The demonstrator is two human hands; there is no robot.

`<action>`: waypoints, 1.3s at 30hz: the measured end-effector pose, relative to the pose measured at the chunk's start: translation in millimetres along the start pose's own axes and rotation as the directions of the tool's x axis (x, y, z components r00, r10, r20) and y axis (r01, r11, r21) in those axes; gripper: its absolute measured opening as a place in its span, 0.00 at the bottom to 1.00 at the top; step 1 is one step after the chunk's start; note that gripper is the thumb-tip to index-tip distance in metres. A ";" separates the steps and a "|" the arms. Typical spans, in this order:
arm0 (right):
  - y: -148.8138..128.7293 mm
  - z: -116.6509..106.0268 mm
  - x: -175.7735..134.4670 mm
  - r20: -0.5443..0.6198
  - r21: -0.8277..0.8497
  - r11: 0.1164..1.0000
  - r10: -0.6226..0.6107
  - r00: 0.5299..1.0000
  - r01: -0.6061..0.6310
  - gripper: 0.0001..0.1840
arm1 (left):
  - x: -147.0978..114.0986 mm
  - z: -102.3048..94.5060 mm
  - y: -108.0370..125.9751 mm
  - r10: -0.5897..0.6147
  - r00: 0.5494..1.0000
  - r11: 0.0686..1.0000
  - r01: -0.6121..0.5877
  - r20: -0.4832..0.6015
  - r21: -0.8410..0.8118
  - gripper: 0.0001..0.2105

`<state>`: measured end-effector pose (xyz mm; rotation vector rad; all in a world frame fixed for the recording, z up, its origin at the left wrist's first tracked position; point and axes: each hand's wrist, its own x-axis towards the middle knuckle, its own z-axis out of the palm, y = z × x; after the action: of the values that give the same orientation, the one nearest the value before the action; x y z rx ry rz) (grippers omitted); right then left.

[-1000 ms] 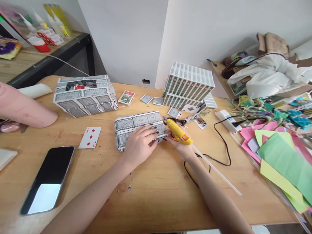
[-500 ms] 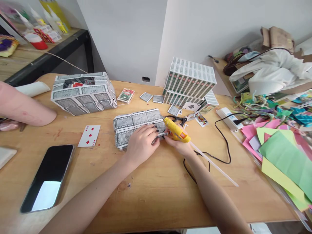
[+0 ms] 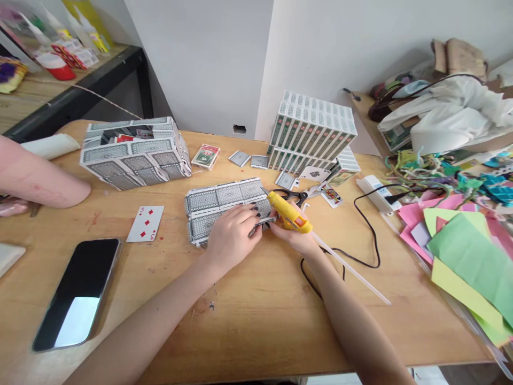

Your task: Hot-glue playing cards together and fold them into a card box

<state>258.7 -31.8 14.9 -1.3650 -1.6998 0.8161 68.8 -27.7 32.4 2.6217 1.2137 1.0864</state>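
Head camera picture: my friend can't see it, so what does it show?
A person's right hand holds a yellow glue gun against a flat panel of playing cards, which the left hand presses down on a wooden table. Nearby lie a phone, scissors and coloured paper.

My left hand (image 3: 232,235) covers the near corner of the card panel (image 3: 224,206); the glue gun (image 3: 288,214) tip is hidden behind my fingers, and a co-worker's arm (image 3: 40,182) is cut off at the left edge
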 end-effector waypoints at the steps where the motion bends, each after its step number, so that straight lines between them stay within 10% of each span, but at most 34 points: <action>1: -1.4 0.1 -0.5 -0.013 0.009 1.000 -0.003 1.000 0.003 0.08 | -0.2 -0.1 0.1 0.000 1.000 1.000 0.000 0.000 -0.001 0.05; 26: -16.9 -29.1 -4.1 -0.083 0.106 0.990 0.100 0.992 -0.091 0.10 | -1.1 -0.5 0.7 -0.042 0.999 0.997 0.042 0.001 -0.059 0.05; 39: -34.4 -65.8 -13.4 0.229 -0.088 0.940 0.342 0.911 -0.331 0.06 | -3.5 1.7 -1.1 -0.040 0.999 0.998 0.039 -0.023 -0.047 0.04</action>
<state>301.8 -51.8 73.6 -1.6777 -1.6950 1.1852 67.6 -29.0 28.7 2.5462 1.2238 1.1292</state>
